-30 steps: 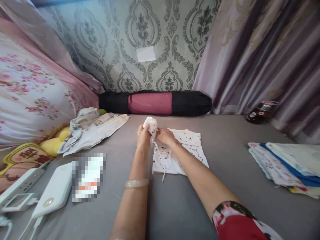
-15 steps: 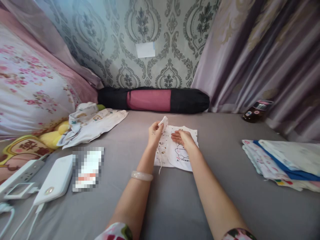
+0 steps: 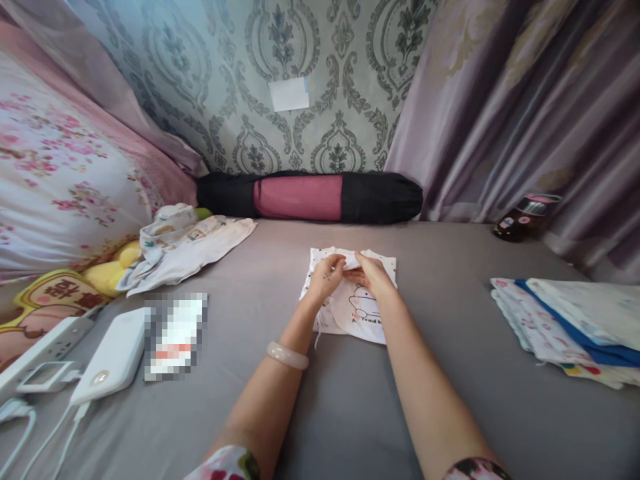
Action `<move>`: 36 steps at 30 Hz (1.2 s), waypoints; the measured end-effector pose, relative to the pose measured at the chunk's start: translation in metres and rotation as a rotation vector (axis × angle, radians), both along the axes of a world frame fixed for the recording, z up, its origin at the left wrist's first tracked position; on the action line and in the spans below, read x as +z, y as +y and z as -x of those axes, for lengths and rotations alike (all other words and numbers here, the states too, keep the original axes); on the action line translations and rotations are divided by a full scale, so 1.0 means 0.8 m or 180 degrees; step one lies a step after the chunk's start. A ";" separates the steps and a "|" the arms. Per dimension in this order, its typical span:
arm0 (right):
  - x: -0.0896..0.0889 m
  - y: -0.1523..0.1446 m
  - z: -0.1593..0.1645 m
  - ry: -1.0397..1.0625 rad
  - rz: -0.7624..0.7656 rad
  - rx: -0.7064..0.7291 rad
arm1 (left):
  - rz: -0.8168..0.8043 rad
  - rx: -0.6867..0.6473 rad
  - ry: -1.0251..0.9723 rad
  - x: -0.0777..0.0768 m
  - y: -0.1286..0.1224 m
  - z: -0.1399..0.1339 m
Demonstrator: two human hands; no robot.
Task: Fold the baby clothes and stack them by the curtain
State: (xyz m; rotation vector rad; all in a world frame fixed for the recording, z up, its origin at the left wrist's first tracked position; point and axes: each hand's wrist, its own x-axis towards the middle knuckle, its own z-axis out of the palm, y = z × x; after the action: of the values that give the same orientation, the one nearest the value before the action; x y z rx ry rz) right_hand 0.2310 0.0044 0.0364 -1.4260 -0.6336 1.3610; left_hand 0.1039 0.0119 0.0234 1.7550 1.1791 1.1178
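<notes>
A small white baby shirt (image 3: 365,313) lies folded on the grey sheet in front of me. It has tiny dark prints, a black outline drawing of an animal with lettering below, and a thin tie string at its lower left. At its upper part, my left hand (image 3: 329,275) pinches the white cloth, fingers curled. My right hand (image 3: 375,275) holds the same raised fold from the other side, thumb on top and fingers underneath. The two hands are close together, with the fold between them. A pale bangle (image 3: 287,355) circles my left wrist.
Folded clothes (image 3: 575,327) are stacked at right, with a dark bottle (image 3: 523,219) behind. A black and pink roll (image 3: 300,197) lies along the wall. At left are another garment (image 3: 195,247), a plush toy (image 3: 50,303), a power strip (image 3: 55,343), a white power bank (image 3: 113,353) and a blurred-out item (image 3: 175,337).
My left hand has moved right and slightly down, laying the lifted cloth corner inward. My right hand, flat with fingers extended before, now has its thumb and fingers about the fold.
</notes>
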 end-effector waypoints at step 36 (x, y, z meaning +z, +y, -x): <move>-0.006 -0.018 -0.004 -0.4556 -0.0747 0.0196 | -0.0253 0.0448 0.2197 0.004 0.011 0.032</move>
State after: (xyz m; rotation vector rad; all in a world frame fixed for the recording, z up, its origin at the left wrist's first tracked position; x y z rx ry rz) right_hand 0.2344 -0.0101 0.0319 -2.0367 -1.6497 0.0578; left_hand 0.0786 0.0204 0.0264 2.2348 1.6953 0.6394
